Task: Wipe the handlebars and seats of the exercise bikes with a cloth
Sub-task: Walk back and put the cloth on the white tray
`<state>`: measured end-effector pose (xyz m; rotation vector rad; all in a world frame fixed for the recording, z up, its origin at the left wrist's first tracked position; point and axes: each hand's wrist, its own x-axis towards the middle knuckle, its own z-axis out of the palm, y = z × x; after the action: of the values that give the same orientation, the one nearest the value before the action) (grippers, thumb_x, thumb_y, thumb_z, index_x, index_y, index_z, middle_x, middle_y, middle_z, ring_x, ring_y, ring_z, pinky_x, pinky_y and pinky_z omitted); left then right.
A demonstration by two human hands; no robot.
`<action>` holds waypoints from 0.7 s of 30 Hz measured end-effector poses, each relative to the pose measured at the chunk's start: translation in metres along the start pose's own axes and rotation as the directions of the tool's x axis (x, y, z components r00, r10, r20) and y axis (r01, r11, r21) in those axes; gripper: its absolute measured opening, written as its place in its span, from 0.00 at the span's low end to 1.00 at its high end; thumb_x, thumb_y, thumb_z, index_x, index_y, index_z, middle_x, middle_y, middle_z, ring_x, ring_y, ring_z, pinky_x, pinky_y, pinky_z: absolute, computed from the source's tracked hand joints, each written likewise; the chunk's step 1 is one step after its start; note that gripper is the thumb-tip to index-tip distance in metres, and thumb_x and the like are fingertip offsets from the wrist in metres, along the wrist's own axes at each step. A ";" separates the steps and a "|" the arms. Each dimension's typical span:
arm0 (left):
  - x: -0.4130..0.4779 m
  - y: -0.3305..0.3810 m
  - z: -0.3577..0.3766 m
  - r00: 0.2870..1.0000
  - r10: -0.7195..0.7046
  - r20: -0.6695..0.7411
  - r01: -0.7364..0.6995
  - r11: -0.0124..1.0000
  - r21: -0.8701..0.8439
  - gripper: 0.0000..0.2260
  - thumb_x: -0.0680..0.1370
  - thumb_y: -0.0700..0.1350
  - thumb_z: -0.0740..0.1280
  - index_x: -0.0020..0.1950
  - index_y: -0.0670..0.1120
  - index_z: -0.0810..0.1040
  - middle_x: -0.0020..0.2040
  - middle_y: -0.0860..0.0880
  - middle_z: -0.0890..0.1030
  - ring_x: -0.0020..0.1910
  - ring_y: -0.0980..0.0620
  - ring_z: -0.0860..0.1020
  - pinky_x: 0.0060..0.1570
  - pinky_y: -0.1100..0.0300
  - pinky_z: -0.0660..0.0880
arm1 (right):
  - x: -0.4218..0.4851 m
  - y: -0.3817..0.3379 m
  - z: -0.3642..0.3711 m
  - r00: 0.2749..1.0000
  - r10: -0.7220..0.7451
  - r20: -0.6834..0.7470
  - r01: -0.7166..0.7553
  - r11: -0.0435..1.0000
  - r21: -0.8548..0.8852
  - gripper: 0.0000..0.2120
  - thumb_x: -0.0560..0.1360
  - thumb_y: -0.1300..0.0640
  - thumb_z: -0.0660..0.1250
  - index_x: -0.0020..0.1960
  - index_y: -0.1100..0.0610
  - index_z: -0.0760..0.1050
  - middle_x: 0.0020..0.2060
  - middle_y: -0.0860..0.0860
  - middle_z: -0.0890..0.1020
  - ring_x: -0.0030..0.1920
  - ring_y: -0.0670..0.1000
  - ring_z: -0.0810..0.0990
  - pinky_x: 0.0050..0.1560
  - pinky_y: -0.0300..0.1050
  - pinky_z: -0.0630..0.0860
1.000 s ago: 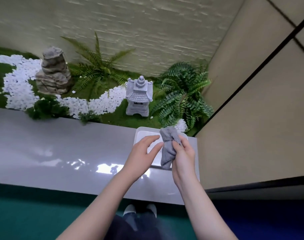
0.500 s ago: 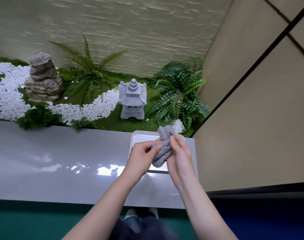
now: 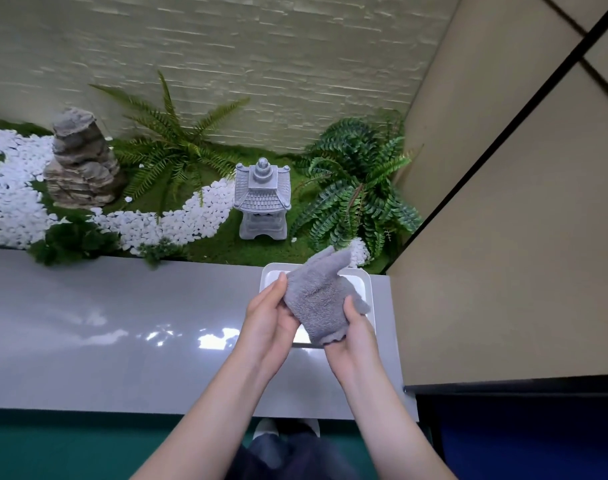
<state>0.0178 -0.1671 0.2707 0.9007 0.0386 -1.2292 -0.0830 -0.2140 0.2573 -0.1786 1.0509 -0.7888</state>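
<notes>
Two hands hold one small grey cloth (image 3: 320, 299) in the air above a white tray (image 3: 366, 279) at the right end of a glossy grey ledge (image 3: 122, 323). The left hand (image 3: 271, 320) cups the cloth from the left, its thumb laid along the edge and its fingers tucked behind. The right hand (image 3: 356, 336) pinches the lower right corner, thumb pressed on top. Both are clamped on the cloth, which hangs spread between them and appears clear of the tray below.

No exercise bike, handlebar or seat is anywhere in view, so I judge the job barely begun: the cloth is in hand and being readied, while all the wiping seems yet to come.

The cloth looks thick and fluffy, like terry towelling, with soft wavy edges and two corners poking up. The tray is smooth, shallow and rectangular with rounded corners. The ledge shines enough to mirror the ceiling lights. Behind it lies a little ornamental garden: a carved grey stone lantern (image 3: 262, 199) with a tiled roof, a layered rough rock (image 3: 79, 161), feathery ferns (image 3: 354, 188) and a curving band of white pebbles (image 3: 178, 220) on mossy green, backed by a ridged pale wall (image 3: 261, 64).
</notes>
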 end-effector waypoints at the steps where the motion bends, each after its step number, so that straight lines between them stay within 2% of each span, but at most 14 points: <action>1: 0.000 -0.003 -0.004 0.999 -0.048 -0.014 0.047 0.997 -0.061 0.14 0.81 0.45 0.58 0.51 0.38 0.81 0.50 0.41 0.83 0.49 0.49 0.83 0.45 0.57 0.80 | 0.003 -0.001 0.000 0.997 -0.063 -0.035 0.061 0.997 -0.044 0.13 0.81 0.54 0.59 0.62 0.58 0.73 0.55 0.56 0.82 0.48 0.52 0.82 0.40 0.47 0.78; 4: 0.000 -0.010 -0.017 0.986 -0.157 -0.064 0.146 0.977 -0.153 0.16 0.78 0.50 0.61 0.49 0.39 0.83 0.50 0.42 0.84 0.48 0.49 0.83 0.43 0.56 0.80 | 0.013 -0.011 0.003 0.960 -0.280 -0.027 0.265 0.932 -0.247 0.08 0.81 0.55 0.59 0.56 0.54 0.74 0.52 0.53 0.82 0.49 0.51 0.82 0.50 0.51 0.79; 6: 0.002 -0.011 -0.023 0.969 -0.240 -0.053 0.233 0.966 -0.108 0.24 0.74 0.56 0.64 0.58 0.37 0.79 0.56 0.41 0.82 0.52 0.48 0.82 0.45 0.55 0.80 | 0.018 -0.019 0.005 0.935 -0.348 0.067 0.345 0.850 -0.398 0.05 0.80 0.55 0.61 0.52 0.53 0.75 0.48 0.53 0.83 0.49 0.53 0.82 0.53 0.54 0.78; 8: 0.008 -0.011 -0.026 0.940 -0.341 0.013 0.341 0.939 -0.045 0.30 0.72 0.61 0.64 0.62 0.38 0.76 0.60 0.41 0.80 0.57 0.47 0.80 0.49 0.54 0.80 | 0.023 -0.026 0.005 0.921 -0.337 0.196 0.389 0.763 -0.517 0.05 0.79 0.55 0.63 0.51 0.53 0.76 0.46 0.52 0.84 0.49 0.54 0.83 0.52 0.54 0.79; 10: 0.016 -0.013 -0.024 0.906 -0.417 0.069 0.417 0.909 0.023 0.30 0.72 0.63 0.61 0.63 0.41 0.75 0.62 0.42 0.79 0.61 0.47 0.78 0.54 0.54 0.78 | 0.028 -0.029 0.001 0.904 -0.296 0.308 0.425 0.696 -0.579 0.05 0.78 0.55 0.64 0.52 0.52 0.77 0.46 0.50 0.85 0.49 0.51 0.83 0.50 0.50 0.80; 14: 0.036 -0.025 -0.023 0.880 -0.474 0.014 0.468 0.873 0.136 0.25 0.72 0.63 0.61 0.59 0.46 0.79 0.59 0.45 0.81 0.58 0.49 0.80 0.53 0.54 0.78 | 0.042 -0.035 -0.007 0.883 -0.259 0.391 0.460 0.637 -0.618 0.05 0.78 0.56 0.64 0.52 0.52 0.78 0.47 0.50 0.85 0.49 0.51 0.83 0.51 0.47 0.79; 17: 0.054 -0.036 -0.029 0.926 -0.377 -0.031 0.377 0.914 0.150 0.22 0.77 0.56 0.62 0.61 0.42 0.78 0.58 0.43 0.81 0.58 0.48 0.80 0.53 0.52 0.77 | 0.062 -0.040 -0.019 0.880 -0.254 0.402 0.471 0.580 -0.665 0.05 0.78 0.56 0.64 0.52 0.50 0.78 0.47 0.48 0.84 0.50 0.49 0.83 0.50 0.44 0.80; 19: 0.068 -0.044 -0.033 0.973 -0.205 -0.110 0.229 0.926 0.299 0.16 0.77 0.51 0.64 0.57 0.40 0.79 0.54 0.42 0.83 0.51 0.47 0.82 0.43 0.55 0.79 | 0.078 -0.041 -0.028 0.873 -0.286 0.394 0.487 0.512 -0.707 0.05 0.79 0.57 0.63 0.52 0.50 0.76 0.47 0.48 0.84 0.49 0.46 0.82 0.48 0.40 0.79; 21: 0.081 -0.054 -0.033 0.985 0.010 -0.174 0.079 0.865 0.495 0.10 0.79 0.48 0.64 0.51 0.42 0.79 0.47 0.45 0.85 0.43 0.49 0.83 0.34 0.58 0.77 | 0.097 -0.036 -0.036 0.863 -0.337 0.377 0.497 0.424 -0.757 0.04 0.79 0.57 0.62 0.51 0.49 0.74 0.45 0.45 0.82 0.46 0.41 0.81 0.46 0.37 0.77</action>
<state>0.0189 -0.2135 0.1789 1.4668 -0.1360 -1.2115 -0.1063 -0.2955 0.1875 -1.3981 1.1650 -0.6196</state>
